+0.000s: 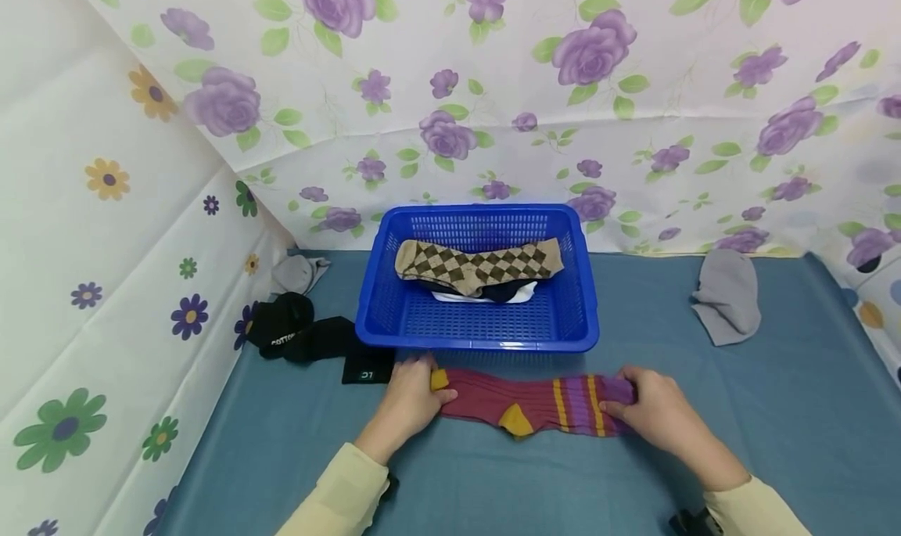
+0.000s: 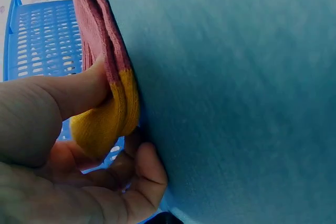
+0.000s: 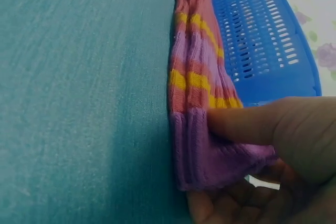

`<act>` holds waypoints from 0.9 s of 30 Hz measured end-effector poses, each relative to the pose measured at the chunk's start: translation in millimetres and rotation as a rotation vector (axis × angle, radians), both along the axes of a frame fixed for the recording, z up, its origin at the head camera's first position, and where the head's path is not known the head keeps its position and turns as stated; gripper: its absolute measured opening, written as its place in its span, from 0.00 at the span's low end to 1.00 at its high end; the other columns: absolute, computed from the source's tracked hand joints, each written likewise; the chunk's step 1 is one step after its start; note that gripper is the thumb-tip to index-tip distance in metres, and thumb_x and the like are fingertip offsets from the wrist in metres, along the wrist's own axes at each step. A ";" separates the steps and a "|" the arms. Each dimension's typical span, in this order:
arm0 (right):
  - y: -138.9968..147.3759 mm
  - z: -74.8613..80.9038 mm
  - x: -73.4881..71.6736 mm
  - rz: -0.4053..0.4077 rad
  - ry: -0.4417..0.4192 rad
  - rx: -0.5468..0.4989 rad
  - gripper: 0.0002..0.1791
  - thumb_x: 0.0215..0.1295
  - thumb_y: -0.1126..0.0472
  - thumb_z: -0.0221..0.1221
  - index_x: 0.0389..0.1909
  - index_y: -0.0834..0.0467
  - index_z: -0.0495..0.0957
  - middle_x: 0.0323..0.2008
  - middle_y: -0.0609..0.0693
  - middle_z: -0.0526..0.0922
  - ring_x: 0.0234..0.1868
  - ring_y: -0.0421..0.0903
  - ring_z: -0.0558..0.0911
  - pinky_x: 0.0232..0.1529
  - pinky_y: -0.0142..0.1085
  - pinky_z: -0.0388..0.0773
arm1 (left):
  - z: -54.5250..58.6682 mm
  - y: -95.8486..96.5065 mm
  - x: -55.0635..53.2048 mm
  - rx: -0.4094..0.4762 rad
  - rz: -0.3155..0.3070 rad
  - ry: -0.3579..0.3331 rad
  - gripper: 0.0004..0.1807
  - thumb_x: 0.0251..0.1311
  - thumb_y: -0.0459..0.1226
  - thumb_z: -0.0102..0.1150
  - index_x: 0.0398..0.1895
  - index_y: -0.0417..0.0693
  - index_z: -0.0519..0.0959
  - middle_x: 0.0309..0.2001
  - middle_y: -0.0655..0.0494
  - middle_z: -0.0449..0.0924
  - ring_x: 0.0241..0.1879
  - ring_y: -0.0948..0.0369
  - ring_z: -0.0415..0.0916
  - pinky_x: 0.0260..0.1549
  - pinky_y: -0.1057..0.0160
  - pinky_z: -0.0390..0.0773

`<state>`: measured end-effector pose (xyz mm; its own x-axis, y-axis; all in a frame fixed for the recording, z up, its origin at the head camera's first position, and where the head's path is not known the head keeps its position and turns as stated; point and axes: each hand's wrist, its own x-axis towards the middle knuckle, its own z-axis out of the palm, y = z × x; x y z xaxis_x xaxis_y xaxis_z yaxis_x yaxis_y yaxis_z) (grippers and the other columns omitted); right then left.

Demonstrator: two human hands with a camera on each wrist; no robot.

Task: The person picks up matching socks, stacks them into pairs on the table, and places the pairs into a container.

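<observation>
The striped socks (image 1: 486,399) you grip are knitted cloth, matt, with raised ribs running along the leg. Before you, the basket (image 1: 479,343) is smooth, glossy plastic, its walls pierced with small holes. The diamond-patterned socks (image 1: 486,267) inside it look like matt knit. Your tabletop (image 1: 823,419) shows a matt, cloth-like surface with a fine grain. The flowered sheeting (image 1: 507,156) behind looks smooth, lightly creased. Your sleeves (image 1: 341,489) are matt cloth.

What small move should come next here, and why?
Probably lift the maroon knit socks with yellow and purple stripes toward the blue perforated plastic basket: the left hand pinches the yellow toe, the right hand the purple cuff, and beige argyle socks lie inside.
</observation>
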<state>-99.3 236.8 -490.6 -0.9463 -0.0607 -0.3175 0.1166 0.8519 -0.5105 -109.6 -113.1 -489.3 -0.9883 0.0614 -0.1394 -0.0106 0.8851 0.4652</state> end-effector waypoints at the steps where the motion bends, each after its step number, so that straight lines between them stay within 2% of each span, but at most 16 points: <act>1: 0.7 0.1 0.9 0.008 0.004 -0.011 0.17 0.50 0.51 0.69 0.31 0.57 0.75 0.24 0.49 0.76 0.24 0.42 0.72 0.20 0.34 0.66 | -0.2 -0.3 1.3 0.010 -0.007 -0.002 0.18 0.48 0.47 0.70 0.32 0.48 0.74 0.27 0.56 0.70 0.31 0.57 0.65 0.29 0.62 0.64; 3: 2.7 0.8 2.4 0.028 0.011 -0.043 0.15 0.50 0.53 0.69 0.28 0.56 0.73 0.21 0.47 0.73 0.22 0.42 0.70 0.19 0.33 0.65 | 0.3 -1.4 4.2 0.056 -0.018 -0.002 0.16 0.48 0.46 0.70 0.29 0.50 0.72 0.24 0.58 0.69 0.27 0.59 0.65 0.25 0.64 0.63; 7: 8.5 6.6 6.1 0.082 0.038 -0.126 0.14 0.50 0.59 0.68 0.26 0.54 0.70 0.20 0.46 0.69 0.20 0.40 0.68 0.18 0.32 0.64 | 3.7 -4.5 9.3 0.203 -0.050 0.017 0.17 0.48 0.43 0.70 0.24 0.52 0.68 0.22 0.60 0.67 0.23 0.63 0.65 0.21 0.67 0.64; 10: 13.2 14.1 9.8 0.112 0.064 -0.166 0.14 0.50 0.62 0.68 0.27 0.52 0.69 0.20 0.45 0.70 0.19 0.38 0.67 0.18 0.31 0.66 | 8.5 -5.5 11.8 0.287 -0.071 0.040 0.18 0.46 0.40 0.72 0.23 0.53 0.66 0.22 0.61 0.69 0.24 0.64 0.67 0.23 0.68 0.67; 13: 16.4 24.0 13.5 0.136 0.101 -0.183 0.15 0.50 0.62 0.68 0.27 0.50 0.69 0.20 0.44 0.72 0.18 0.37 0.67 0.17 0.31 0.67 | 16.1 -5.6 14.3 0.320 -0.073 0.061 0.17 0.45 0.40 0.73 0.27 0.55 0.70 0.25 0.64 0.75 0.28 0.64 0.71 0.29 0.67 0.73; 16: 18.7 37.0 16.9 0.164 0.128 -0.208 0.15 0.51 0.61 0.68 0.28 0.49 0.69 0.22 0.44 0.74 0.19 0.36 0.68 0.18 0.31 0.69 | 27.7 -6.2 17.7 0.340 -0.072 0.078 0.14 0.45 0.39 0.73 0.34 0.56 0.77 0.30 0.64 0.81 0.32 0.65 0.74 0.36 0.63 0.76; 19: 21.3 52.7 19.7 0.179 0.139 -0.236 0.15 0.52 0.61 0.68 0.29 0.48 0.69 0.24 0.44 0.76 0.20 0.36 0.70 0.19 0.31 0.71 | 42.1 -7.5 21.0 0.354 -0.090 0.097 0.13 0.46 0.39 0.72 0.37 0.58 0.81 0.33 0.66 0.82 0.34 0.65 0.75 0.39 0.61 0.76; 27: 25.0 91.1 17.4 0.223 0.224 -0.215 0.14 0.55 0.60 0.66 0.32 0.45 0.69 0.27 0.44 0.76 0.20 0.35 0.69 0.19 0.31 0.70 | 79.6 -11.2 21.5 0.391 -0.106 0.160 0.12 0.46 0.39 0.72 0.32 0.65 0.81 0.32 0.70 0.80 0.32 0.66 0.74 0.35 0.65 0.76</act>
<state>-81.8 261.8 -399.5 -0.9468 -0.3160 -0.0615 -0.1949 0.7147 -0.6718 -88.2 -124.3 -409.6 -0.9810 0.1813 0.0686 0.1700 0.6344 0.7541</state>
